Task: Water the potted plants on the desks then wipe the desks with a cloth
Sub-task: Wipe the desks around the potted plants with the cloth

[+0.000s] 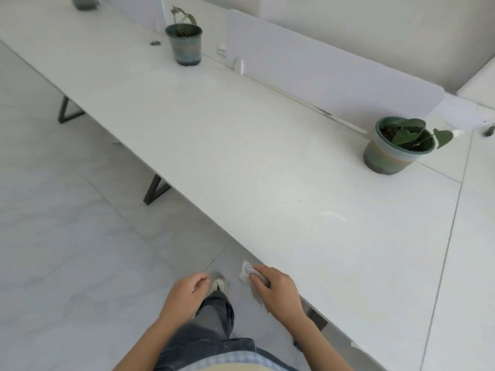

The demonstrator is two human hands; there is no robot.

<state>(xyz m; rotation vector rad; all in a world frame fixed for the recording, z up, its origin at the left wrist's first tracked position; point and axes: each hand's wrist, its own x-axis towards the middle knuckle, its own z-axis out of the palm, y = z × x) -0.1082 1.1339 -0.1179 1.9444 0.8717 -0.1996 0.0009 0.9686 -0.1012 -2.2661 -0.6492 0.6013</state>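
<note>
- Desks (241, 145): long white run of tops going from far left to near right, seams between sections, dark angled legs below at left; near edge runs diagonally.
- Floor (53, 236): pale grey tiles, left and near.
- Divider panel (321, 65): white, upright along far side of desk, rounded right corner.
- Right potted plant (396, 145): green-rimmed pot with banded glaze, broad heart-shaped leaves, far right on desk, near the divider's end.
- Far potted plant (184, 45): dark green banded pot, thin droopy leaves, far left-centre on desk, left of divider.
- Third pot (83, 1): greyish, cut off by top edge, far left.
- Right hand (276, 289): at near desk edge, fingers curled around the cloth, palm down.
- Left hand (186, 294): off the desk over the floor, loosely half-curled, holds nothing.
- Cloth (246, 273): small, white, crumpled, sticks out left of right fingers, at the desk's near edge.
- Shoe (218, 285): light, on floor between the hands.
</note>
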